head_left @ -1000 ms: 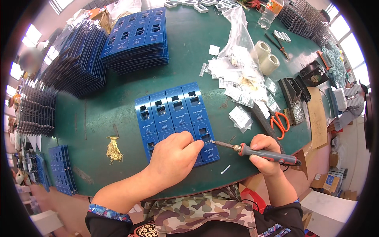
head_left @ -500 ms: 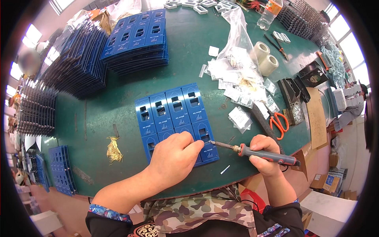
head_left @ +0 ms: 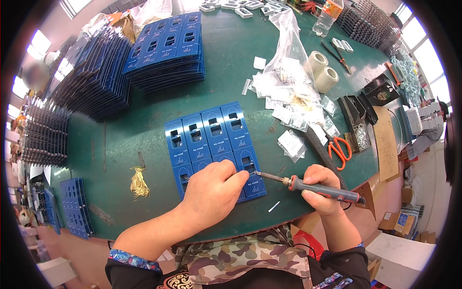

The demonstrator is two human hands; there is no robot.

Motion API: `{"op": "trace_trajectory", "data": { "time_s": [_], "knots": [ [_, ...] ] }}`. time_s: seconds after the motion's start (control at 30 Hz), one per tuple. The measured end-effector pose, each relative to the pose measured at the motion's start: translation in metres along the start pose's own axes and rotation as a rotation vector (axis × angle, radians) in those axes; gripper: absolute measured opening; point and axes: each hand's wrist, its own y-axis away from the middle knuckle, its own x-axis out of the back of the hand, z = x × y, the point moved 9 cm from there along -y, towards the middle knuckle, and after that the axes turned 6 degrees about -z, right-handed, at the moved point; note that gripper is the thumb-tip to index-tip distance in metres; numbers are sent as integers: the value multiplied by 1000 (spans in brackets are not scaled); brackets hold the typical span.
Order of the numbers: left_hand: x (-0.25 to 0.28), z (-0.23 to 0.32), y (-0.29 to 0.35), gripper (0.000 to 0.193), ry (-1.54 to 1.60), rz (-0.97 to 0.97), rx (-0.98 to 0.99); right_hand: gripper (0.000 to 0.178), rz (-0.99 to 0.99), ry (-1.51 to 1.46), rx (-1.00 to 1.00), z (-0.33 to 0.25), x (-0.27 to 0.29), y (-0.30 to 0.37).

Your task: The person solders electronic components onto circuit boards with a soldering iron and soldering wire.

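A blue circuit board panel [head_left: 210,132] with two rows of cut-out sections lies in front of me on the green table. My left hand [head_left: 214,190] rests over its near row, fingers pinched close to a cut-out at the right; whatever the fingertips hold is too small to make out. In my right hand [head_left: 321,189] is a grey soldering iron [head_left: 332,192], gripped by its handle. The iron's tip touches or nearly touches the board beside my left fingertips. A pile of thin gold-coloured pins [head_left: 139,183] lies left of the panel.
Tall stacks of blue panels [head_left: 168,48] stand at the far left, with several more panels [head_left: 76,207] at the near left edge. Small clear packets [head_left: 291,144], orange-handled scissors [head_left: 340,153], tape rolls [head_left: 327,79] and a black parts box [head_left: 355,118] lie to the right. A bottle [head_left: 328,18] stands behind.
Almost nothing differs. My right hand and the soldering iron have shifted very slightly left; my left hand stays in place over the panel.
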Motion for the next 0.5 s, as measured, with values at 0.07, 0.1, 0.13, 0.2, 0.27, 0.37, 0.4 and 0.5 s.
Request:
{"op": "trace_trajectory", "data": {
  "time_s": [0.07, 0.1, 0.13, 0.2, 0.27, 0.37, 0.4, 0.5],
  "knots": [
    [0, 0, 0, 15, 0, -1, 0, 22, -10, -1, 5, 0, 0, 0],
    [0, 0, 0, 15, 0, -2, 1, 22, -10, -2, 6, 0, -1, 0],
    [0, 0, 0, 15, -1, -1, 1, 22, -7, -1, 7, -1, 0, 0],
    [2, -1, 0, 14, 36, 22, 13, 22, -3, 2, 9, -1, 0, 0],
    [4, -1, 1, 14, 51, 36, 14, 22, 97, -118, -5, 4, 9, 4],
    [3, -2, 2, 15, 48, 34, 9, 22, 44, -81, 1, 1, 5, 3],
    [1, -1, 2, 15, 31, 19, 2, 22, 0, -35, 14, -2, 1, 1],
    [2, 0, 1, 15, 18, 14, 0, 22, -11, -23, 21, -3, 0, 0]
  ]
}}
